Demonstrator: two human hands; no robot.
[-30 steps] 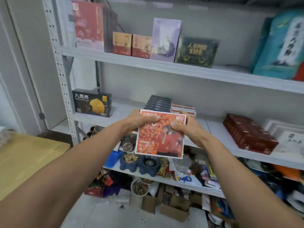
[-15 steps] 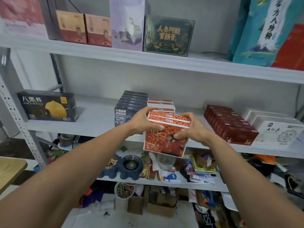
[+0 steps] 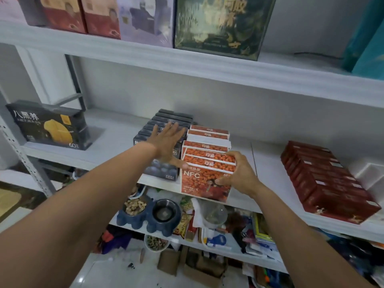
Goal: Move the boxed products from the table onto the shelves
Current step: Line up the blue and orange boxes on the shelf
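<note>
glossy orange box (image 3: 205,183), seemingly cardboard, matt shelf (image 3: 116,142)

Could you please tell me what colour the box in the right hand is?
The flat cardboard box is orange-red with white lettering; head view.

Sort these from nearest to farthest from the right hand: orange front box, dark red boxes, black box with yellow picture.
1. Orange front box: held by the right hand.
2. Dark red boxes: same shelf, to the right.
3. Black box: far left of that shelf.
</note>
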